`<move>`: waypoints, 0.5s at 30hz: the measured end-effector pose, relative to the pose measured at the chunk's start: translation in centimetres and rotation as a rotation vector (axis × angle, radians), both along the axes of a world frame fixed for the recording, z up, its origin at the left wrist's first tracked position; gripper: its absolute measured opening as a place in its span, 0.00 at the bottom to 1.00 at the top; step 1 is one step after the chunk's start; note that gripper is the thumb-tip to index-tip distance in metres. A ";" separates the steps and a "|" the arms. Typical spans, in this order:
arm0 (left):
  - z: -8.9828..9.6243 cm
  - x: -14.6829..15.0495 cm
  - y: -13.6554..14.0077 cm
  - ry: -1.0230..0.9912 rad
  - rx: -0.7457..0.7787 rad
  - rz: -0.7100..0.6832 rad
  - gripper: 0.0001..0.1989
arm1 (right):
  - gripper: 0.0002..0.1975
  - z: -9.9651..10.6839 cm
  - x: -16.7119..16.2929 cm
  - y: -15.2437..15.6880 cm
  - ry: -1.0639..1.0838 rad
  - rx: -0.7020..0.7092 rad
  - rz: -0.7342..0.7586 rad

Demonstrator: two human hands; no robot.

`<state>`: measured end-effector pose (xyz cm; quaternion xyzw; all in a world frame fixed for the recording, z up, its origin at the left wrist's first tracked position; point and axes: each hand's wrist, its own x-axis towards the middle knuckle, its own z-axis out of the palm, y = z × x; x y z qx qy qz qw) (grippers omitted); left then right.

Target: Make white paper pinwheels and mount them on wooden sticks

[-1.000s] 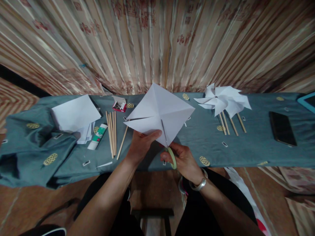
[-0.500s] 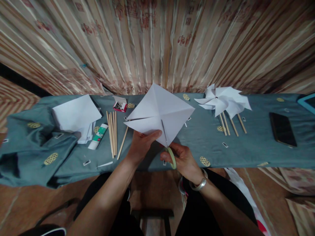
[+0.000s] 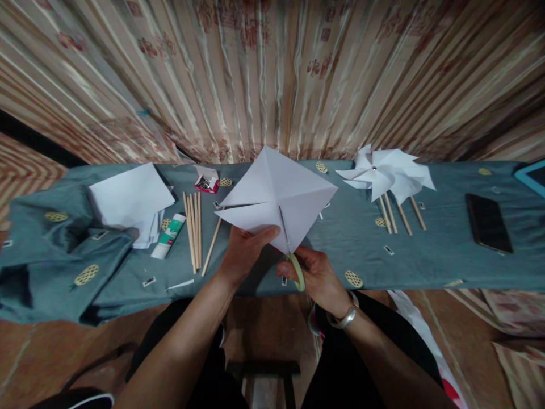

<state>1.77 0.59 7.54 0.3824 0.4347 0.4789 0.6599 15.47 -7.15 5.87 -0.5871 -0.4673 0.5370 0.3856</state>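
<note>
A square sheet of white paper (image 3: 293,190), turned like a diamond and creased corner to corner, is raised over the table. A slit runs in from its left corner toward the middle. My left hand (image 3: 247,247) pinches the lower left edge, thumb on top and fingers underneath. At the bottom corner, my right hand (image 3: 317,275) grips scissors (image 3: 299,274) with pale green handles. Their blades lie along the lower crease, partly hidden by the paper, so how far they are apart is hard to see.
Left of the paper lie wooden sticks (image 3: 193,233), a glue stick (image 3: 169,236), a small red-and-white box of metal pins (image 3: 207,180) and more white paper (image 3: 131,196). To the right are paper pinwheels (image 3: 374,170) on sticks, a phone (image 3: 489,223) and a blue-edged object (image 3: 532,177).
Almost nothing differs. Both hands, the paper and the scissors keep nearly the same position, and the view has shifted very slightly.
</note>
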 end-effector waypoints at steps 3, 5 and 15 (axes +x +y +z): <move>0.1 0.0 0.0 0.007 -0.007 -0.004 0.12 | 0.19 0.1 0.0 0.1 0.037 0.015 -0.001; 0.2 0.0 -0.1 0.004 -0.008 -0.006 0.11 | 0.19 0.3 -0.1 0.1 0.047 0.019 -0.005; 0.3 -0.1 -0.1 0.002 -0.014 -0.002 0.11 | 0.19 0.4 -0.2 0.1 0.020 -0.006 -0.010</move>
